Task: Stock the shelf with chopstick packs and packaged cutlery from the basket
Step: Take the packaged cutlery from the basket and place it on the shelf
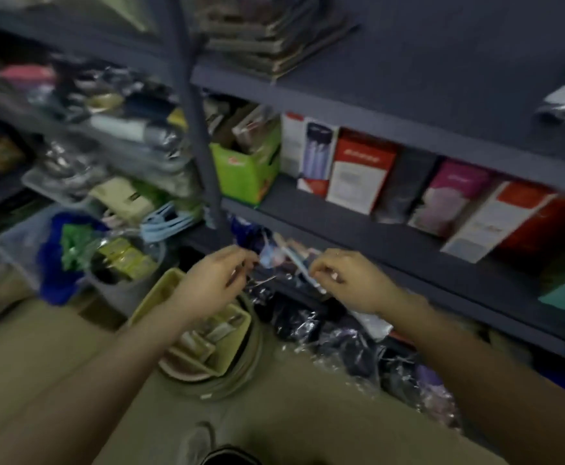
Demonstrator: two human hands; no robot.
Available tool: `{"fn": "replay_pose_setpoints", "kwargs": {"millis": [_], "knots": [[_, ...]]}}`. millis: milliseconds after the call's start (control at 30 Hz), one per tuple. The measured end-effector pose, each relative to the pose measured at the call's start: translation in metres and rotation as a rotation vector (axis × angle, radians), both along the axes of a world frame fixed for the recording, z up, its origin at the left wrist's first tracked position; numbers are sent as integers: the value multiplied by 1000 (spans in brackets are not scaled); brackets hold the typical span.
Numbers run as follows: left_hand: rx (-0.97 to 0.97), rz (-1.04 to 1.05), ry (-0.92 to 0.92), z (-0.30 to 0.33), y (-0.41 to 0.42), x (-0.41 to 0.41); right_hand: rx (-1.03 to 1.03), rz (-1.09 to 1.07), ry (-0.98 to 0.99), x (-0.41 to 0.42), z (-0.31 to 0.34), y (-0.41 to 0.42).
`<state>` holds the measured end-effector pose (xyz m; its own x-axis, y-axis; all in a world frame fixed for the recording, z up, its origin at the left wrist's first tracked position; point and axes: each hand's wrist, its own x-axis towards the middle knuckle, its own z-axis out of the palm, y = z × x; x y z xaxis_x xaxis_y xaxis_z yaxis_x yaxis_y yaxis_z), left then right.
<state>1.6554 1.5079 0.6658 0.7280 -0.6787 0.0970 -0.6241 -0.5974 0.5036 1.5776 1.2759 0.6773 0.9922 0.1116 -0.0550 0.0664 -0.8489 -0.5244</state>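
Note:
The picture is blurred. My left hand and my right hand meet at the front of the lowest dark shelf, fingers curled. Between them they pinch a clear pack of cutlery with pale blue and pink pieces inside, one hand at each end. Below my left forearm a yellow-green basket stands on the floor with several tan packs lying in it. More clear-wrapped dark packs lie on the floor under the shelf.
Red, white and pink boxes line the middle shelf, with a green carton at its left end. A grey upright post divides the shelving. Left of it are bins of mixed goods. My shoe shows at the bottom.

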Motion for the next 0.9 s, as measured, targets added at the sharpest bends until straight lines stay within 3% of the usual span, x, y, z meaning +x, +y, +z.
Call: {"fn": "replay_pose_setpoints", "kwargs": {"millis": [133, 233, 367, 433, 500, 633, 733, 900], "knots": [[184, 108, 171, -64, 81, 37, 67, 41, 305, 44, -85, 77], [353, 67, 190, -106, 122, 70, 132, 6, 443, 79, -160, 137], [375, 6, 335, -184, 166, 113, 255, -93, 605, 122, -278, 212], [360, -4, 317, -222, 177, 130, 236, -164, 677, 140, -334, 241], [335, 37, 320, -253, 177, 139, 144, -165, 668, 151, -387, 261], [395, 9, 328, -301, 162, 140, -348, -21, 509, 163, -463, 266], [535, 14, 350, -332, 148, 141, -561, 41, 591, 174, -482, 249], [799, 23, 335, -386, 120, 150, -445, 97, 764, 182, -484, 244]]}}
